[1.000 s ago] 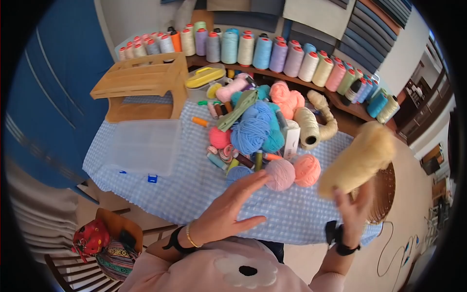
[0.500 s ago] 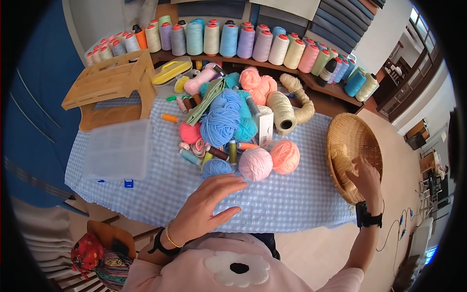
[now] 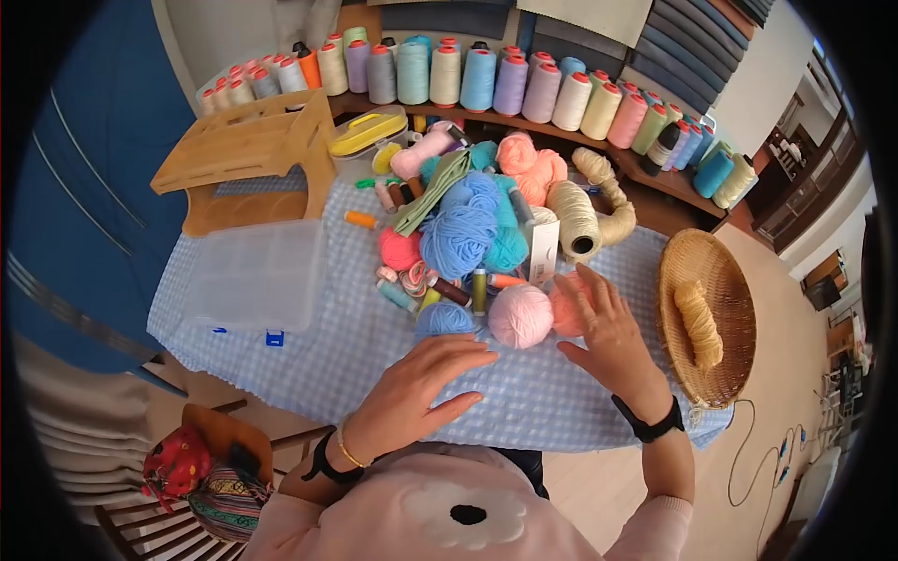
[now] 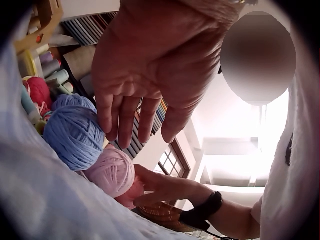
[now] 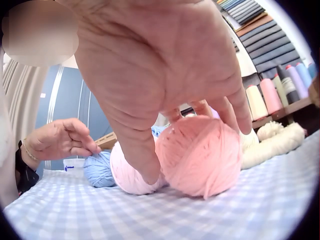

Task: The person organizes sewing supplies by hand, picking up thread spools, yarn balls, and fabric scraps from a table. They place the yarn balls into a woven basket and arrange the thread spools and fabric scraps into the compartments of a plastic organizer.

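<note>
A peach yarn ball [image 5: 200, 157] sits on the checked cloth. My right hand [image 3: 613, 341] reaches over it with fingers spread across its top and far side, the thumb at its left. Beside it lies a pale pink yarn ball [image 3: 520, 316], then a small blue yarn ball [image 4: 75, 135]. Near the blue ball my left hand [image 3: 412, 388] hovers with relaxed fingers, holding nothing. A tan yarn skein [image 3: 699, 323] lies in a wicker basket [image 3: 669, 271] at the table's right edge.
Behind the balls is a heap with a blue skein [image 3: 460, 229], thread spools, a white box [image 3: 543, 252] and a cream cone [image 3: 572, 220]. A clear plastic case [image 3: 253, 276] and wooden rack [image 3: 243, 150] stand left. Cones of thread [image 3: 479, 79] line the shelf behind.
My right hand put the tan skein into the basket, let go and moved left to the peach ball. My left hand stays near the blue ball.
</note>
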`<state>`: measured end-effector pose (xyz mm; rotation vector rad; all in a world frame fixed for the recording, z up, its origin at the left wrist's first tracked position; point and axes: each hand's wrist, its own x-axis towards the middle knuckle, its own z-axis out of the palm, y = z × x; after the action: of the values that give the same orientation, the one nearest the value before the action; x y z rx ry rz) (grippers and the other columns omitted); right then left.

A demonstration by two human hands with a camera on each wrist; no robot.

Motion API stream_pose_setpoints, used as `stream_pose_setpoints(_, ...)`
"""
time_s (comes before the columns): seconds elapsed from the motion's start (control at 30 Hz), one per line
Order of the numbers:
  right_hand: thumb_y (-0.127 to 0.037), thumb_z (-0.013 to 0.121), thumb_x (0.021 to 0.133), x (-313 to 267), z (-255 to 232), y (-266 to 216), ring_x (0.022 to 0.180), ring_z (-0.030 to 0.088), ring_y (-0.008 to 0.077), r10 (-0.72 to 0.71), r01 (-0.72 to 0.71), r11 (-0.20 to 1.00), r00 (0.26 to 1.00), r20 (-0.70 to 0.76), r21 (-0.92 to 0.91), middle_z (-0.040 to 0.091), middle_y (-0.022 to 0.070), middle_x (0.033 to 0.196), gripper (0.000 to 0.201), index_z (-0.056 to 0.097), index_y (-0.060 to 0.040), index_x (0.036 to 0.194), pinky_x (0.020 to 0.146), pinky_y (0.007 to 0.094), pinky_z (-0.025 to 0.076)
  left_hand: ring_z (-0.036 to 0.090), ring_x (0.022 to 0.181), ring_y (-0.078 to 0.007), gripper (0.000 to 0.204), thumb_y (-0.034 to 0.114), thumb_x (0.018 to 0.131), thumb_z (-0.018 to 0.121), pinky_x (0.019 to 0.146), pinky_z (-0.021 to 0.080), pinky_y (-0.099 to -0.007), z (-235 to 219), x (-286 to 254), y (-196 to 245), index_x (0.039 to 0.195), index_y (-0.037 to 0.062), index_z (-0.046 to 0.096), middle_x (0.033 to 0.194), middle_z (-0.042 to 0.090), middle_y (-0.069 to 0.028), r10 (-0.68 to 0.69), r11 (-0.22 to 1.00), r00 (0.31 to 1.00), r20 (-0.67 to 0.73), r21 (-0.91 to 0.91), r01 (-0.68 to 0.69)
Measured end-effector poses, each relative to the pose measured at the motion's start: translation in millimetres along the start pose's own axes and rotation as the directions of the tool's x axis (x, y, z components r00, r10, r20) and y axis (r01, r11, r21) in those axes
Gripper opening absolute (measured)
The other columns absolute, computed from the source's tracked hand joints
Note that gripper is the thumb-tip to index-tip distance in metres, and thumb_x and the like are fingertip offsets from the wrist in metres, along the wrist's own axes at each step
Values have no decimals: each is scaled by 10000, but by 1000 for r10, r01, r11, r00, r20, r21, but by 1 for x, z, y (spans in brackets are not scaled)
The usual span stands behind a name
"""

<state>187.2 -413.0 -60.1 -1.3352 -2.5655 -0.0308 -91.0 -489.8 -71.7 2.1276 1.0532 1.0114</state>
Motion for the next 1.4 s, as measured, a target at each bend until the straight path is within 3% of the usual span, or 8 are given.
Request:
stream_pose_setpoints(0.33, -51, 800, 712, -6, -13, 29, 1215, 539, 268, 205, -105, 789, 974, -99, 605, 508, 118, 1282, 760, 442, -54, 1382, 1041, 366, 442, 555, 1247, -294, 441, 47, 826, 739, 1026, 454, -409, 0, 3, 0, 1252, 66, 625, 1266, 626, -88, -1, 1000, 1000, -14, -3, 1)
stream_pose_setpoints(0.4, -52, 799, 706, -11, -19, 25, 1261, 500, 217, 300, -107, 414, 954, -24, 904, 489, 96, 1328, 806, 406, -44, 1409, 1082, 362, 402, 565, 1236, -294, 437, 42, 826, 736, 1022, 458, -406, 0, 3, 0, 1249, 63, 627, 1256, 631, -93, 1, 1000, 1000, -27, -11, -1)
stream_pose_setpoints(0.6, -143, 835, 692, -19, -31, 4, 1303, 474, 211, 282, -87, 141, 958, 44, 986, 487, 104, 1368, 877, 374, -36, 1429, 1114, 367, 372, 578, 1223, -262, 432, 25, 874, 697, 1015, 474, -388, -1, 9, 8, 1294, 37, 595, 1301, 613, -106, -17, 985, 999, 32, -173, 22)
stream_pose_setpoints(0.77, -138, 851, 668, -13, -23, -14, 1336, 452, 230, 161, 2, 38, 987, -8, 999, 470, 130, 1419, 912, 365, -42, 1434, 1125, 383, 357, 556, 1256, -269, 584, 156, 981, 633, 1025, 493, -385, 13, 10, 10, 1476, 49, 343, 1431, 480, -157, -65, 796, 944, 325, -554, 246)
stream_pose_setpoints(1.0, -210, 860, 661, 4, -13, -40, 1358, 432, 316, -174, 267, 458, 962, -209, 848, 438, 210, 1449, 861, 407, -69, 1380, 1117, 453, 354, 430, 1336, -218, 758, 358, 999, 609, 1085, 427, -350, 30, 19, 8, 1510, -11, 189, 1478, 370, -136, -121, 352, 942, 313, -874, 335)
stream_pose_setpoints(1.17, -266, 874, 677, 7, -15, -46, 1353, 435, 327, -175, 297, 547, 955, -239, 783, 431, 207, 1460, 867, 436, -66, 1398, 1115, 464, 350, 421, 1309, -169, 786, 367, 961, 668, 1077, 406, -325, 21, 21, 15, 1503, 1, 231, 1425, 397, -102, -193, 277, 957, 216, -924, 264)
stream_pose_setpoints(1.27, -199, 874, 678, 0, -14, -44, 1330, 449, 338, -3, 259, 400, 959, -282, 879, 479, 173, 1407, 745, 553, -74, 1339, 1123, 458, 333, 421, 1326, -176, 757, 277, 930, 714, 1089, 404, -333, 19, 23, 15, 1484, 17, 267, 1418, 409, -95, -206, 362, 971, 125, -912, 194)
stream_pose_setpoints(1.4, -139, 843, 728, -5, -22, -49, 1168, 539, 279, 27, 251, 646, 936, -350, 721, 566, 147, 1260, 381, 703, -73, 1076, 991, 399, 437, 400, 1350, -186, 804, 186, 888, 751, 1088, 417, -341, 27, 23, 8, 1482, 40, 228, 1435, 376, -91, -206, 388, 978, 18, -916, 99)
